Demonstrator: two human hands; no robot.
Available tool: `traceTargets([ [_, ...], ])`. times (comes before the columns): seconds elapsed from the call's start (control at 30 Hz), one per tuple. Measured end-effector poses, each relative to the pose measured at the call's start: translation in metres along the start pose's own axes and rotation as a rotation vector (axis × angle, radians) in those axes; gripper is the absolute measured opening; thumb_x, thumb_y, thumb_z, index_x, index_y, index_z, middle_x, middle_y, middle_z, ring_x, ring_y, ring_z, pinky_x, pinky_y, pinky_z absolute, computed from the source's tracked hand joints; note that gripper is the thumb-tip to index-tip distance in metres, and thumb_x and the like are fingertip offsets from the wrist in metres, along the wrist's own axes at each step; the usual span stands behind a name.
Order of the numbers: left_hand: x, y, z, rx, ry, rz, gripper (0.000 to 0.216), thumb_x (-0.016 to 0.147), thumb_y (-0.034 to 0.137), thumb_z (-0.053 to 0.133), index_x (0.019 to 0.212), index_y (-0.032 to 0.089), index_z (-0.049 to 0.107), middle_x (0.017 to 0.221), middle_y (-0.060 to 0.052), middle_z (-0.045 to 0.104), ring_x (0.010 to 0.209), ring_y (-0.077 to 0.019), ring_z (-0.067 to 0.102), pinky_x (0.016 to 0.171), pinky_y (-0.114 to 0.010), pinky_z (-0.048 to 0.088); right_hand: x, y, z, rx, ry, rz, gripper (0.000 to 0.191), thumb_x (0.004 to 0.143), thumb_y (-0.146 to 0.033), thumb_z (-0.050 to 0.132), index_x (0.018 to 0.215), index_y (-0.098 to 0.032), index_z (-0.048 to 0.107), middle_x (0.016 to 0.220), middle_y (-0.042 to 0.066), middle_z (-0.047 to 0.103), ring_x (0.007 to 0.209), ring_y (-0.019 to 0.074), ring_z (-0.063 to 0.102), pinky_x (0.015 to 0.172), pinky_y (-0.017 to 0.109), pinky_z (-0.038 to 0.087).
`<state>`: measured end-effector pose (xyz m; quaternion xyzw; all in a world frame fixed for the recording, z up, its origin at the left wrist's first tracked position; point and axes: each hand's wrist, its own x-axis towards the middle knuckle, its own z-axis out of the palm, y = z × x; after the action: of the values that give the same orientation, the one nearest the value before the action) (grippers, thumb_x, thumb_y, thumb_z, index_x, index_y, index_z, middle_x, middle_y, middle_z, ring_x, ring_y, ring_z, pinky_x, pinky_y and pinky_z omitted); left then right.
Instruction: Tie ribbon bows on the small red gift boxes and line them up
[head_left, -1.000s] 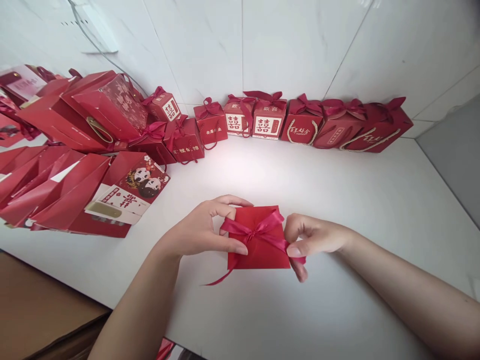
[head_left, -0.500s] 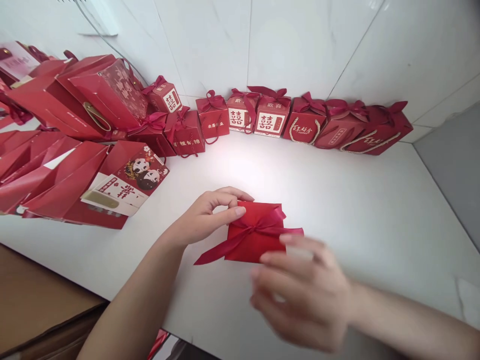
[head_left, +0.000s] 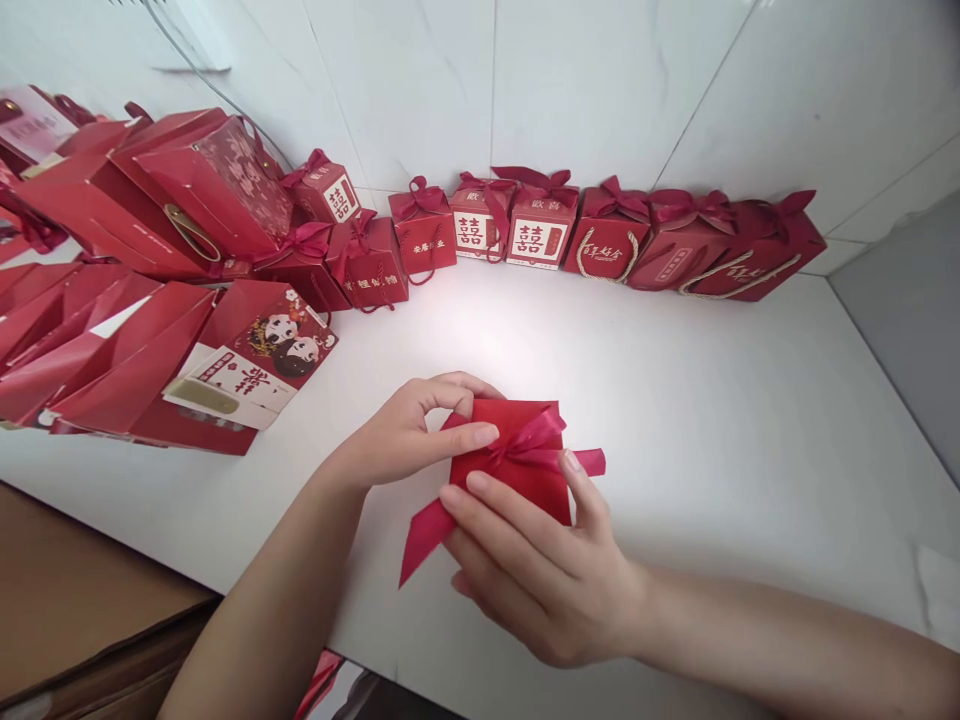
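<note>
In the middle of the white table is a small red gift box with a crimson ribbon tied in a bow on its top. My left hand grips the box's left side, its thumb lying on the top near the knot and its fingers behind the far edge. My right hand lies along the near side, fingers against the front edge and over the left ribbon tail, the thumb by the right tail. That left tail hangs past the box toward me. The box's underside is hidden.
A row of small red gift boxes with bows lines the tiled wall. Larger red gift bags and boxes crowd the left. A brown cardboard box stands below the table's near left edge.
My right hand has moved in from the near right and now touches the box and ribbon. The left ribbon tail has swung toward me. My left hand stays on the box.
</note>
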<state>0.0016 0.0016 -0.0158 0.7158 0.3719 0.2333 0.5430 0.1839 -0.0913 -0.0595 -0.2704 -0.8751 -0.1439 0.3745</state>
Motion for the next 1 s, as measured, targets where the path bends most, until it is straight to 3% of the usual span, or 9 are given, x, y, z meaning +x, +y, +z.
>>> traceTargets([
  [0.23, 0.000, 0.000, 0.004, 0.119, 0.045, 0.028, 0.040, 0.083, 0.030, 0.069, 0.058, 0.016, 0.040, 0.112, -0.003, 0.065, 0.103, -0.0174, 0.061, 0.091, -0.030, 0.046, -0.012, 0.008, 0.014, 0.187, 0.239, -0.163, 0.015, 0.086, -0.020, 0.062, 0.081, -0.027, 0.075, 0.119, -0.003, 0.068, 0.122, 0.0211, 0.055, 0.119, 0.056, 0.023],
  [0.37, 0.000, 0.000, 0.006, 0.129, 0.066, 0.015, 0.041, 0.085, 0.030, 0.066, 0.059, 0.016, 0.039, 0.111, -0.002, 0.065, 0.099, -0.0162, 0.062, 0.089, -0.030, 0.046, -0.016, 0.012, 0.018, 0.184, 0.232, -0.250, 0.014, 0.086, -0.021, 0.064, 0.083, -0.028, 0.075, 0.119, -0.005, 0.067, 0.121, 0.0211, 0.055, 0.120, 0.054, 0.023],
  [0.5, -0.001, 0.002, 0.007, 0.146, 0.072, 0.015, 0.037, 0.082, 0.034, 0.070, 0.061, 0.016, 0.046, 0.110, -0.003, 0.065, 0.101, -0.0174, 0.061, 0.088, -0.029, 0.046, -0.015, 0.016, 0.017, 0.209, 0.151, -0.291, 0.012, 0.088, -0.022, 0.063, 0.088, -0.025, 0.074, 0.119, -0.002, 0.068, 0.114, 0.0198, 0.059, 0.120, 0.048, 0.027],
  [0.6, -0.001, 0.005, 0.006, 0.159, 0.011, 0.014, 0.033, 0.075, 0.037, 0.077, 0.066, 0.017, 0.052, 0.110, -0.004, 0.064, 0.102, -0.0189, 0.060, 0.088, -0.029, 0.046, -0.015, 0.019, 0.013, 0.251, 0.162, -0.379, 0.010, 0.088, -0.025, 0.064, 0.086, -0.031, 0.071, 0.111, -0.006, 0.070, 0.105, 0.0176, 0.064, 0.114, 0.041, 0.038],
  [0.67, -0.002, 0.008, 0.003, 0.171, -0.042, 0.030, 0.029, 0.073, 0.036, 0.078, 0.072, 0.018, 0.056, 0.110, -0.003, 0.065, 0.106, -0.0195, 0.059, 0.091, -0.030, 0.046, -0.014, 0.025, 0.006, 0.298, 0.203, -0.369, 0.012, 0.088, -0.024, 0.063, 0.088, -0.034, 0.069, 0.110, -0.009, 0.070, 0.109, 0.0178, 0.063, 0.117, 0.046, 0.034],
  [0.77, -0.005, 0.011, -0.002, 0.202, -0.089, 0.029, 0.028, 0.070, 0.034, 0.080, 0.084, 0.020, 0.061, 0.111, -0.001, 0.064, 0.107, -0.0200, 0.058, 0.093, -0.031, 0.045, -0.005, 0.041, -0.009, 0.373, 0.155, -0.031, 0.020, 0.086, -0.019, 0.063, 0.103, -0.031, 0.066, 0.122, -0.002, 0.065, 0.117, 0.0212, 0.058, 0.121, 0.055, 0.016],
  [0.83, -0.007, 0.013, -0.004, 0.222, -0.110, 0.011, 0.033, 0.068, 0.036, 0.082, 0.090, 0.022, 0.061, 0.112, -0.001, 0.063, 0.106, -0.0204, 0.058, 0.092, -0.032, 0.045, 0.006, 0.057, -0.019, 0.425, -0.026, 0.278, 0.025, 0.087, -0.024, 0.063, 0.112, -0.027, 0.062, 0.130, 0.005, 0.059, 0.123, 0.0256, 0.053, 0.120, 0.058, 0.013],
  [0.9, -0.009, 0.015, -0.005, 0.232, -0.136, -0.002, 0.036, 0.067, 0.039, 0.082, 0.091, 0.022, 0.061, 0.115, 0.000, 0.062, 0.108, -0.0210, 0.057, 0.093, -0.032, 0.045, 0.017, 0.073, -0.027, 0.573, -0.230, 0.535, 0.020, 0.092, -0.027, 0.060, 0.112, -0.026, 0.060, 0.133, 0.007, 0.055, 0.133, 0.0264, 0.043, 0.117, 0.055, 0.023],
  [1.0, -0.011, 0.016, -0.006, 0.234, -0.170, 0.007, 0.037, 0.069, 0.039, 0.081, 0.094, 0.023, 0.059, 0.121, -0.001, 0.060, 0.112, -0.0215, 0.055, 0.094, -0.032, 0.045, 0.026, 0.090, -0.032, 0.905, -0.479, 0.720, 0.011, 0.093, -0.036, 0.061, 0.091, -0.025, 0.062, 0.135, 0.005, 0.053, 0.135, 0.0248, 0.041, 0.104, 0.042, 0.042],
])
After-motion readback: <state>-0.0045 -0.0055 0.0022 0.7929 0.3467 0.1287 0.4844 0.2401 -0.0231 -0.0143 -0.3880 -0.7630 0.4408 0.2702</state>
